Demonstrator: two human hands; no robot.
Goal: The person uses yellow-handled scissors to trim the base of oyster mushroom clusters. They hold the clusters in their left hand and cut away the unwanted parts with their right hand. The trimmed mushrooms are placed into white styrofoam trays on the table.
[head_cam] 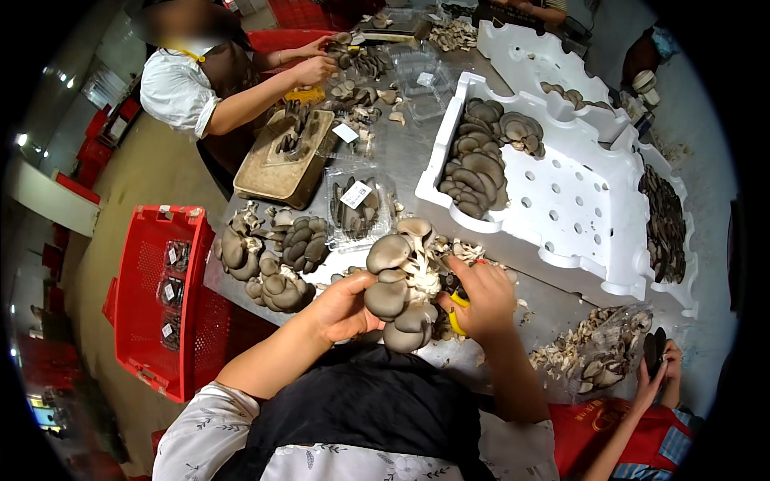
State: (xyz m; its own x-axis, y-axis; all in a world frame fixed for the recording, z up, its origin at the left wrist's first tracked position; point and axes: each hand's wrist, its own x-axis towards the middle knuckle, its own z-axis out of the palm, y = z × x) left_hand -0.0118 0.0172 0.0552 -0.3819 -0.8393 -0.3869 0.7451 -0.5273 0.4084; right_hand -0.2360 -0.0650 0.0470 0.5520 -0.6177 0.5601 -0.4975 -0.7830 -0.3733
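A large cluster of oyster mushrooms (pixel 394 294) rests in my left hand (pixel 346 306), stems turned to the right. My right hand (pixel 484 294) is closed around yellow-handled scissors (pixel 458 312) at the cluster's stem side; their blades are hidden. More oyster mushroom clusters (pixel 277 282) lie on the metal table to the left. Just beyond my hands stands a clear plastic box of mushrooms (pixel 359 207) with a printed label. Cut stems and trimmings (pixel 466 249) lie behind and beneath my right hand.
A white foam crate (pixel 565 198) with mushrooms stands at the right, other foam crates behind it. A red plastic crate (pixel 195 300) holds several packed boxes at the left. A scale (pixel 258 180) stands near a co-worker across the table. Another co-worker's hands hold mushrooms at the lower right.
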